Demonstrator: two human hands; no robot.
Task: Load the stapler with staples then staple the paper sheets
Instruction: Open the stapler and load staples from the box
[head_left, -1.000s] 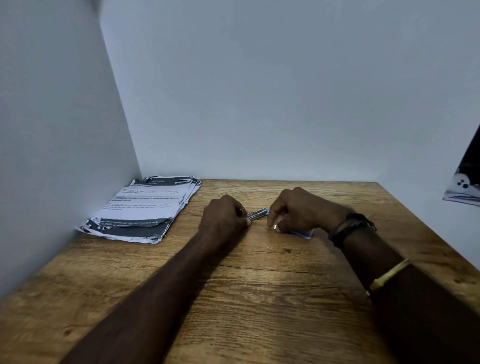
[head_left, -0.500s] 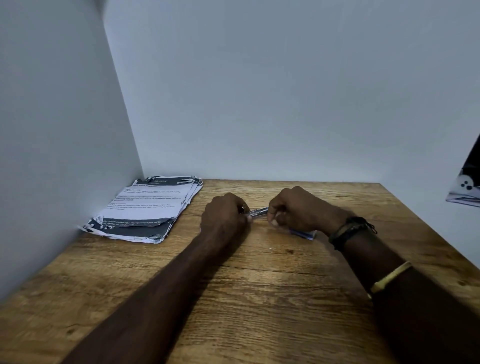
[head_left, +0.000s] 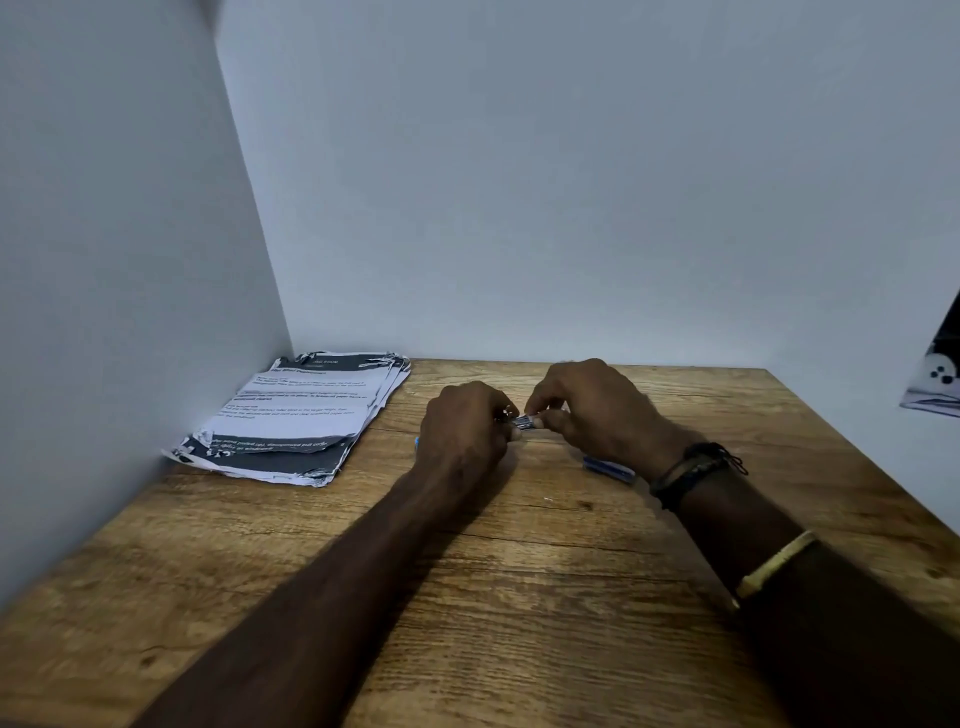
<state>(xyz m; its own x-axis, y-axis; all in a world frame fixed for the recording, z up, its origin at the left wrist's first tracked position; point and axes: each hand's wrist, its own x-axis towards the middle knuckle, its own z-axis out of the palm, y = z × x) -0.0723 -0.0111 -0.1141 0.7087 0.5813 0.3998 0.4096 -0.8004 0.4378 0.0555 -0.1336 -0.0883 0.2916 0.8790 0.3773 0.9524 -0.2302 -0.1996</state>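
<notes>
Pinching with both hands at the table (head_left: 519, 597) centre, we curl our left hand (head_left: 462, 431) around a stapler (head_left: 523, 435), mostly hidden, while right hand (head_left: 597, 410) fingers (head_left: 540, 408) close on its metal end. Paper sheets (head_left: 301, 415) lie at ten o'clock, well apart; a blue object (head_left: 610, 469) peeks beneath our right wrist.

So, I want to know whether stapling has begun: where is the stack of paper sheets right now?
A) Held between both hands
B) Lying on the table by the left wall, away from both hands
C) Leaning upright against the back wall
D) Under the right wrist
B: the paper sheets lie flat on the table near the left wall, while the left hand and right hand work a small metal piece apart from them.
</notes>
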